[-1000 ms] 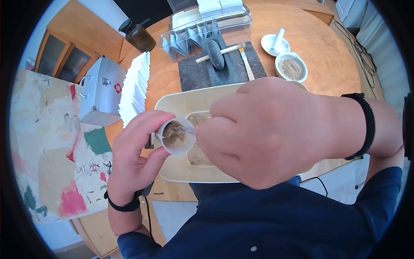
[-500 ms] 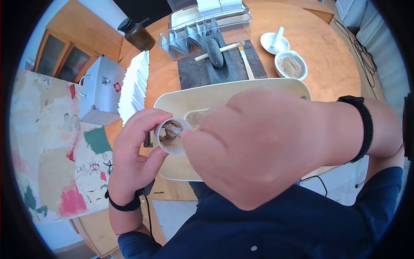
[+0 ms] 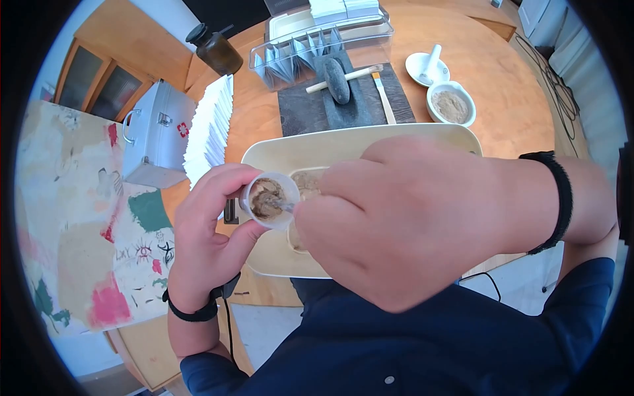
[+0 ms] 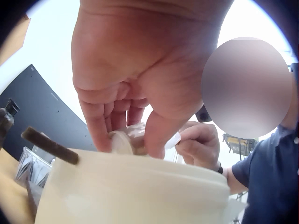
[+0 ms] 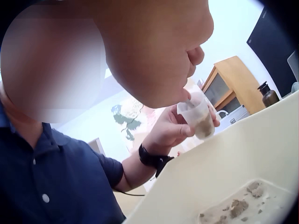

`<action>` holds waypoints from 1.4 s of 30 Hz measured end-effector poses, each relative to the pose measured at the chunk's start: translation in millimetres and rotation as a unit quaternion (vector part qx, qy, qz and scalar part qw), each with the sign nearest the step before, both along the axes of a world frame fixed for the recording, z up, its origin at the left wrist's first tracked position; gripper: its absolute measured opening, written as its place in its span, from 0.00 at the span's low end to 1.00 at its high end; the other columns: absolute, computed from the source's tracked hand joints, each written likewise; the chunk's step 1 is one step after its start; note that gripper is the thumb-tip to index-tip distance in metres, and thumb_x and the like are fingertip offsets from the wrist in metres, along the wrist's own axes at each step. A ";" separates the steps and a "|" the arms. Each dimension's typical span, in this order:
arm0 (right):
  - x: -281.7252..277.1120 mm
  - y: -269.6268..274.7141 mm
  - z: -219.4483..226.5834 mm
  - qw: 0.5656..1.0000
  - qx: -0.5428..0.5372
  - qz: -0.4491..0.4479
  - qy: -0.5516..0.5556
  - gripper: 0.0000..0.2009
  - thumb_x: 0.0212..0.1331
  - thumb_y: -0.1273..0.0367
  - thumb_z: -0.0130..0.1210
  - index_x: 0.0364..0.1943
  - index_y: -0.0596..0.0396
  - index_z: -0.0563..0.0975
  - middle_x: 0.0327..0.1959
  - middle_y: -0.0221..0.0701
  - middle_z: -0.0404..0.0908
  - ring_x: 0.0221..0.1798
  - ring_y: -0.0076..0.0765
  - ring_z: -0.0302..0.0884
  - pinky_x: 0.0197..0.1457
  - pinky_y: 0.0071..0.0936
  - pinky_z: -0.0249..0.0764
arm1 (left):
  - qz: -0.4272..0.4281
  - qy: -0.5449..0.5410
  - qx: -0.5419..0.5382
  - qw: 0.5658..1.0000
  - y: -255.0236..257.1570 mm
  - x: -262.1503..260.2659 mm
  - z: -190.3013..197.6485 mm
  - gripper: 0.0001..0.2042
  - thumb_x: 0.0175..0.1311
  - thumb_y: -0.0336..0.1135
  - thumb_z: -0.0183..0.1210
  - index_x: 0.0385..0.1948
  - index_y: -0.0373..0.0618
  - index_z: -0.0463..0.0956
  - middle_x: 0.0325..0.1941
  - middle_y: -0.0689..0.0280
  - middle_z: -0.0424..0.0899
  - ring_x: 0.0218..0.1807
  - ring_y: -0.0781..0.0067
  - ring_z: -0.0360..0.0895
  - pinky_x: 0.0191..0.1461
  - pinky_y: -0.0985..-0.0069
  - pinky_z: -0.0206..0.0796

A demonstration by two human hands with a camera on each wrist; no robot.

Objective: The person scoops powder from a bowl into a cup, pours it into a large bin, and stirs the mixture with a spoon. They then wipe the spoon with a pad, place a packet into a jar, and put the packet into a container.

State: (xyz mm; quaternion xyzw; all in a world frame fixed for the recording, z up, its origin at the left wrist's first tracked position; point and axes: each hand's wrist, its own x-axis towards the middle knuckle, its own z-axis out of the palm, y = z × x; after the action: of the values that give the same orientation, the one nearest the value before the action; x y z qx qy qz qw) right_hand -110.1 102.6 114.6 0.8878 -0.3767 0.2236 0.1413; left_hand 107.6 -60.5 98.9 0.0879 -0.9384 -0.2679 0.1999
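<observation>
My left hand (image 3: 212,231) holds a small translucent plastic cup (image 3: 287,188) between thumb and fingers, over the left part of a cream plastic basin (image 3: 264,153). Brown, damp-looking paste (image 3: 264,201) coats the inside of the cup. With its fingers curled, my right hand (image 3: 403,221) pinches a clear plastic stick (image 3: 286,206) whose lower end is in the paste. The back of that hand hides most of the stick. Crumbly grey-brown lumps (image 5: 239,208) lie on the basin floor, as the right wrist view shows.
Behind the basin, a dark slate board (image 3: 300,109) bears a grey stone (image 3: 337,82) and a flat brush (image 3: 383,99). A white mortar (image 3: 470,109) of powder and a pestle (image 3: 432,61) stand back right. Left are folded white paper (image 3: 208,129) and a metal first-aid case (image 3: 153,142).
The stick has moved around inside the cup, stirring the paste, with my right hand shifting left and then back right. My left hand keeps the cup in nearly the same place.
</observation>
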 end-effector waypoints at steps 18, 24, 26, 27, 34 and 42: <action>-6.7 2.1 -5.4 0.997 -0.067 -0.030 -0.022 0.10 0.39 0.70 0.61 0.27 0.61 0.78 0.21 0.26 0.64 0.21 0.25 0.66 0.16 0.22 0.57 | 0.014 -0.017 0.039 0.999 -0.4 0.8 -4.7 0.24 0.47 0.24 0.72 0.50 0.38 0.78 0.49 0.58 0.83 0.48 0.63 0.80 0.52 0.72 0.72; 0.1 0.3 -5.9 0.999 -0.025 -0.039 -0.012 0.08 0.37 0.70 0.60 0.21 0.59 0.74 0.20 0.27 0.57 0.19 0.25 0.61 0.15 0.23 0.57 | -0.001 0.014 0.004 1.000 0.6 -1.9 -8.1 0.22 0.47 0.21 0.69 0.48 0.39 0.78 0.48 0.59 0.82 0.48 0.63 0.80 0.51 0.72 0.72; 4.0 -2.4 -9.5 0.999 0.015 -0.031 0.025 0.08 0.37 0.70 0.59 0.20 0.58 0.73 0.19 0.27 0.56 0.19 0.25 0.61 0.15 0.23 0.57 | -0.010 0.027 0.014 0.999 -0.9 -1.4 -6.2 0.21 0.49 0.19 0.67 0.49 0.39 0.76 0.50 0.58 0.81 0.51 0.64 0.79 0.53 0.73 0.73; 9.8 -5.4 -13.2 0.999 -0.012 -0.051 -0.012 0.08 0.36 0.70 0.59 0.19 0.58 0.72 0.19 0.27 0.56 0.18 0.25 0.61 0.15 0.23 0.57 | -0.014 0.026 0.014 0.999 -2.0 -1.2 -7.5 0.21 0.49 0.19 0.67 0.49 0.39 0.76 0.50 0.58 0.81 0.51 0.64 0.79 0.53 0.73 0.73; 17.4 -8.1 -15.2 0.988 -0.071 -0.059 -0.121 0.09 0.33 0.70 0.58 0.16 0.57 0.69 0.19 0.27 0.56 0.17 0.25 0.60 0.14 0.24 0.57 | -0.041 0.045 0.079 0.995 -3.7 4.7 -11.8 0.21 0.54 0.17 0.65 0.51 0.38 0.72 0.55 0.54 0.77 0.59 0.61 0.78 0.60 0.70 0.73; 24.6 -13.7 -11.1 0.976 -0.084 -0.053 -0.193 0.09 0.33 0.70 0.57 0.13 0.55 0.67 0.18 0.26 0.57 0.17 0.26 0.59 0.15 0.24 0.57 | -0.034 0.043 0.064 0.996 -4.8 7.0 -11.4 0.22 0.54 0.17 0.66 0.51 0.39 0.71 0.55 0.55 0.76 0.60 0.59 0.78 0.60 0.69 0.73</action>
State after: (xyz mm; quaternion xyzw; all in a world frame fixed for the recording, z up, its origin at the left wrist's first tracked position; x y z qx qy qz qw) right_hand -85.4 88.9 103.5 0.7917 -0.4231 0.4138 0.1518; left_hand 114.6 -65.3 87.5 0.0573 -0.9121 -0.3378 0.2250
